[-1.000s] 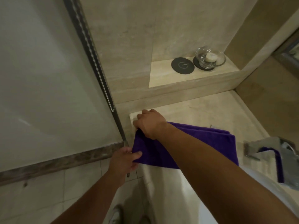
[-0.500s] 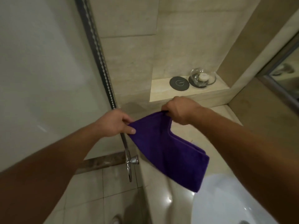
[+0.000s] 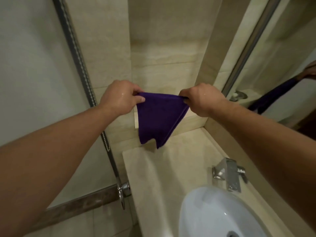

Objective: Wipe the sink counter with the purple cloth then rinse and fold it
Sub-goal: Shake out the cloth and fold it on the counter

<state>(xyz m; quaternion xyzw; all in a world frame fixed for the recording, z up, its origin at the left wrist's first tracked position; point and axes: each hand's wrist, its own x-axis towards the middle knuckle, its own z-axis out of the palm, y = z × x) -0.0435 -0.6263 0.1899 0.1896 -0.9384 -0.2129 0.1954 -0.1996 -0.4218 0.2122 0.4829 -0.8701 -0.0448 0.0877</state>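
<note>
The purple cloth [image 3: 157, 117] hangs in the air, folded over, stretched between both hands above the back of the beige stone sink counter [image 3: 164, 171]. My left hand [image 3: 119, 98] pinches its upper left corner. My right hand [image 3: 201, 100] pinches the upper right corner. The cloth's lower end dangles just above the counter without touching it. Both hands look wet.
A white basin [image 3: 213, 214] is sunk into the counter at the lower right, with a chrome faucet [image 3: 229, 175] behind it. A glass shower panel [image 3: 34, 82] with a metal edge and knob [image 3: 124, 189] stands on the left. A mirror [image 3: 282, 65] is on the right.
Both hands lifted the cloth off the counter's left end and raised it. It now hangs stretched between them, higher and more centred. The head view tilted up; the shelf items are hidden.
</note>
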